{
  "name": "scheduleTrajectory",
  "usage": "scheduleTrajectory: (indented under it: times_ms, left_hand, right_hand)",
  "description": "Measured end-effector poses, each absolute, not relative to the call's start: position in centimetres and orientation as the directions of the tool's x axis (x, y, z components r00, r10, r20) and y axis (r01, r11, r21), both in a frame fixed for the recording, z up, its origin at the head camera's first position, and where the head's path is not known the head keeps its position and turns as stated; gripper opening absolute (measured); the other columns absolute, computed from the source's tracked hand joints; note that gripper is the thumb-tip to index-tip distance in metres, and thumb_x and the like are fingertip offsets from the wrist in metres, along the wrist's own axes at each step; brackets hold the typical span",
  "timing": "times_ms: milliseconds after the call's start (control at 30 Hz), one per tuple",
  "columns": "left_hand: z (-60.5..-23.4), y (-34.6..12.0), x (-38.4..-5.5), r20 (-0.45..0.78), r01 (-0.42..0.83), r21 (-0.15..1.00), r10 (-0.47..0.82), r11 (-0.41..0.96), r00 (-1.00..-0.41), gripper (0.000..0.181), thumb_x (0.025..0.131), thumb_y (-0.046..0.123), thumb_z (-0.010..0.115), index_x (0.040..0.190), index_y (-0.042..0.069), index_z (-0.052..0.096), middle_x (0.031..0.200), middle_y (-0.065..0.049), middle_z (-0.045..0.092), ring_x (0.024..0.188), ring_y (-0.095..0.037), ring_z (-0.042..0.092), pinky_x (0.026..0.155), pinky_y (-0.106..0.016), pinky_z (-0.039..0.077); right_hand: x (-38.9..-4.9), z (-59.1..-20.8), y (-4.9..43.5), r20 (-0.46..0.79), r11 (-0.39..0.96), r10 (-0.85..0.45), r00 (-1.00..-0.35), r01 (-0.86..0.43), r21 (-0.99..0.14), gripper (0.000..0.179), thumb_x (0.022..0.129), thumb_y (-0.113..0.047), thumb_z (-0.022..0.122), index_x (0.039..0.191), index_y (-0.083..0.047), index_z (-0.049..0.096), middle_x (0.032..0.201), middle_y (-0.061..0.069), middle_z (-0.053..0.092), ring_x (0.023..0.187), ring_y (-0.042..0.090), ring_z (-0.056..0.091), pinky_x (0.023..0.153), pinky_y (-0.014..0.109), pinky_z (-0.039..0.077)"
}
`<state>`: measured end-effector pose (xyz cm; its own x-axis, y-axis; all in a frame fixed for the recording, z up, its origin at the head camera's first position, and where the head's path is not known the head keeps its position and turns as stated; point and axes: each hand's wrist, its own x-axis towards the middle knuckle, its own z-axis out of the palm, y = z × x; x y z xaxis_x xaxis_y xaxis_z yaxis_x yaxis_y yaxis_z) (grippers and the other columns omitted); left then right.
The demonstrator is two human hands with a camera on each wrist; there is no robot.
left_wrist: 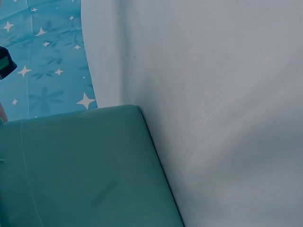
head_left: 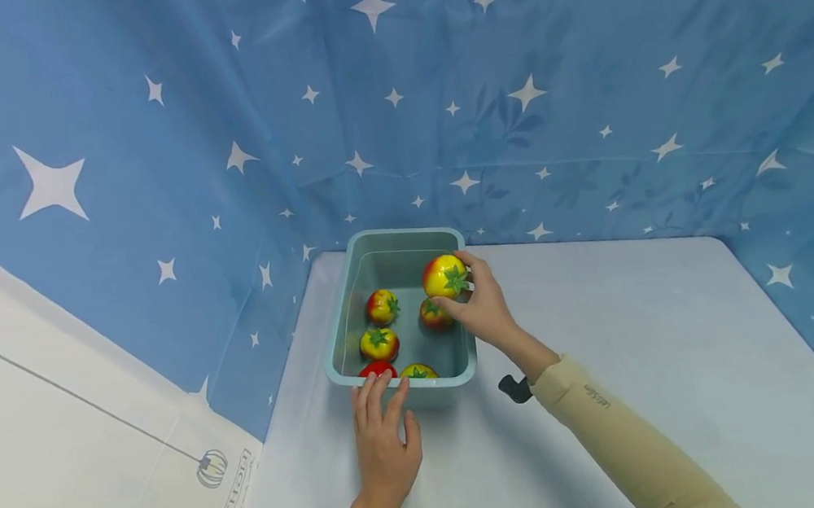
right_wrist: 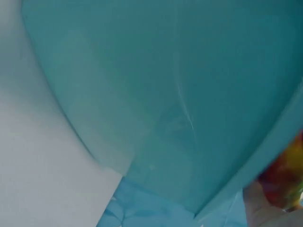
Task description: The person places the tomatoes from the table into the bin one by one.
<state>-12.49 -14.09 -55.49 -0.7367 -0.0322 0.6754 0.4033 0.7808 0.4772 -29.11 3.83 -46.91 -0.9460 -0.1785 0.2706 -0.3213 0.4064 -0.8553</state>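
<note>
In the head view my right hand (head_left: 487,303) pinches a shiny yellow-and-red tomato (head_left: 443,275) with a green leafy top, above the right side of a blue-green bin (head_left: 405,386). The held tomato also shows at the right edge of the right wrist view, past the bin wall (right_wrist: 118,85). Inside the bin lie several similar tomatoes, among them one at the left (head_left: 382,307) and one below it (head_left: 379,344). A red thing (head_left: 376,368) and a yellow-topped tomato (head_left: 418,371) are partly hidden by the near rim. My left hand (head_left: 387,444) rests its extended fingers at that rim.
The bin stands at the far left of a table with a white cloth (head_left: 628,331). Blue star-patterned fabric (head_left: 571,124) hangs behind and at the left. A pale panel (head_left: 48,419) with a lamp drawing lies left of the table. Both wrists carry black devices (head_left: 515,389).
</note>
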Motion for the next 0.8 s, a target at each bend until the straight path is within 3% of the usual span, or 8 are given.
scheduleTrajectory:
  times_ms: [200, 467, 800]
  left_hand:
    - [-55.5, -14.1, -12.5, 0.665, 0.397, 0.479, -0.028, 0.783, -0.746, 0.044, 0.083, 0.011, 0.063, 0.128, 0.011, 0.063, 0.139, -0.012, 0.05, 0.134, -0.038, 0.037, 0.12, -0.05, 0.01]
    - [-55.4, -14.0, -12.3, 0.654, 0.387, 0.481, -0.027, 0.786, -0.756, 0.046, 0.082, 0.01, 0.065, 0.128, 0.011, 0.063, 0.139, -0.011, 0.05, 0.135, -0.036, 0.037, 0.12, -0.05, 0.01]
    - [-55.6, -14.0, -12.5, 0.656, 0.389, 0.48, -0.028, 0.786, -0.754, 0.045, 0.083, 0.011, 0.063, 0.128, 0.01, 0.063, 0.138, -0.013, 0.05, 0.135, -0.037, 0.036, 0.119, -0.051, 0.011]
  right_hand:
    - [-28.6, -47.7, 2.8, 0.271, 0.397, -0.2, -0.942, -0.33, -0.856, 0.083, 0.081, -0.022, 0.078, 0.148, -0.006, 0.032, 0.14, 0.013, 0.041, 0.118, 0.028, 0.05, 0.097, 0.044, 0.05]
    - [-28.2, -48.3, 2.2, 0.305, 0.424, -0.244, -0.921, -0.384, -0.82, 0.077, 0.081, -0.021, 0.078, 0.148, -0.02, 0.039, 0.138, 0.011, 0.042, 0.115, 0.025, 0.051, 0.095, 0.043, 0.051]
    - [-28.2, -48.0, 1.6, 0.261, 0.502, -0.356, -0.897, -0.419, -0.756, 0.074, 0.081, -0.024, 0.079, 0.144, -0.013, 0.043, 0.141, 0.01, 0.048, 0.115, 0.027, 0.055, 0.095, 0.046, 0.051]
